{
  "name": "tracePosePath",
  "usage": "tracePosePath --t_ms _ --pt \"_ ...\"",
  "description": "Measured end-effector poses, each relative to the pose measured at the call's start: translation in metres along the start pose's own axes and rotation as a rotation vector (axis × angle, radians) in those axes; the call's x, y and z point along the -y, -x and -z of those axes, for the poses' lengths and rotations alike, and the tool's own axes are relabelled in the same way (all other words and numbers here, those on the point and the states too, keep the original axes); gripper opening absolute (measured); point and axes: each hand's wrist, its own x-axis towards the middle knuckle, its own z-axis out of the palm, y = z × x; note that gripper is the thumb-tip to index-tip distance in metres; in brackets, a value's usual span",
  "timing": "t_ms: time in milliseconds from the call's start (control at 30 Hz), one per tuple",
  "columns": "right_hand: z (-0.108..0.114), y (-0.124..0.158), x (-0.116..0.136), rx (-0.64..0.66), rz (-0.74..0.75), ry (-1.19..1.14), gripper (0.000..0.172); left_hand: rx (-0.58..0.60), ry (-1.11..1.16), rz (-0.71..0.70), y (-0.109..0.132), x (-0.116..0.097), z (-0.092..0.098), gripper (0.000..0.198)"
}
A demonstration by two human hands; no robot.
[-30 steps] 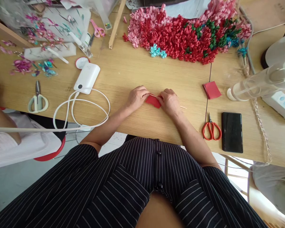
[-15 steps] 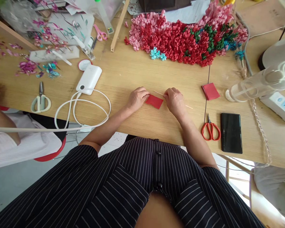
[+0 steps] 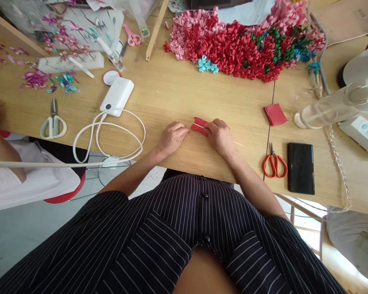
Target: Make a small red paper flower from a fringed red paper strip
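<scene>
A small red piece of cloth or paper [image 3: 199,121] lies on the table between my hands, with a thin pale stick [image 3: 198,125] lengthwise across it. My right hand [image 3: 220,136] pinches the right end of the stick and the red piece together. My left hand [image 3: 172,138] is closed in a pinch just off the left end; whatever its fingertips hold is too small to make out. Another thin pale stick [image 3: 239,144] rests beside my right wrist. To the right sits a stack of red squares [image 3: 275,114].
Red-handled scissors [image 3: 274,165] and a black phone [image 3: 301,168] lie at right, near a clear bottle [image 3: 331,105]. A white power bank [image 3: 117,97] with a looped cable is at left. Red and pink flowers [image 3: 233,49] are heaped behind. A co-worker's arm [image 3: 1,143] shows far left.
The stick, before held in my right hand above the red piece, now lies across it. My right hand has moved left onto the piece; my left hand has let go of its left edge.
</scene>
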Motion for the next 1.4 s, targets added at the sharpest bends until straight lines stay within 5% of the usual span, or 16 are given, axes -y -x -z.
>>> tracePosePath --t_ms 1000,1400 --pt "-0.005 0.000 0.003 0.071 0.019 0.053 0.029 0.154 -0.039 0.057 -0.010 -0.002 0.001 0.032" --pt "-0.004 0.000 0.003 0.087 0.008 0.064 0.029 0.114 -0.070 0.047 -0.017 0.000 -0.009 0.029"
